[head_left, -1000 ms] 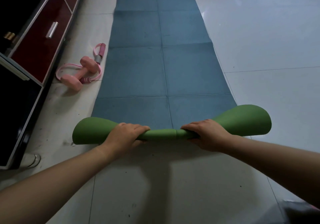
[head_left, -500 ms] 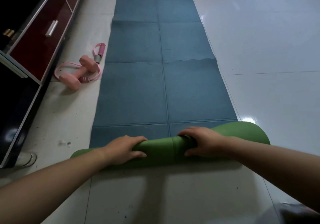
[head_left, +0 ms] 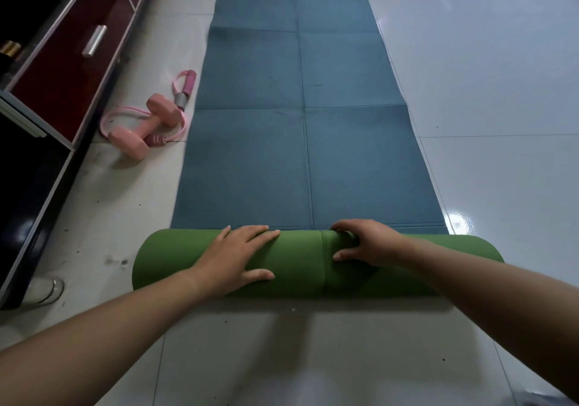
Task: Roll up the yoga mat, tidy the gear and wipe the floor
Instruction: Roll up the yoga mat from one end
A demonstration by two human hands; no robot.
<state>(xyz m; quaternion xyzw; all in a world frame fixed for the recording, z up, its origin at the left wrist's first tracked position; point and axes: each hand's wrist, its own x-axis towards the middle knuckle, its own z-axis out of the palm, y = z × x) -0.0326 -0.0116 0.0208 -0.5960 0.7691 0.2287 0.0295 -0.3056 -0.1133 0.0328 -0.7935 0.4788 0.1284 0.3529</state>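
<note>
Green mat roll (head_left: 297, 267) lies across the near floor (head_left: 282, 358). On it the left hand (head_left: 233, 256) presses flat, fingers straight; the right hand (head_left: 371, 242) curls its fingers over, gripping.

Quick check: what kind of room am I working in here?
Probably a living room at home: glossy tiled floor, a low cabinet with dark red drawers, and a pink dumbbell beside the yoga mat.
</note>
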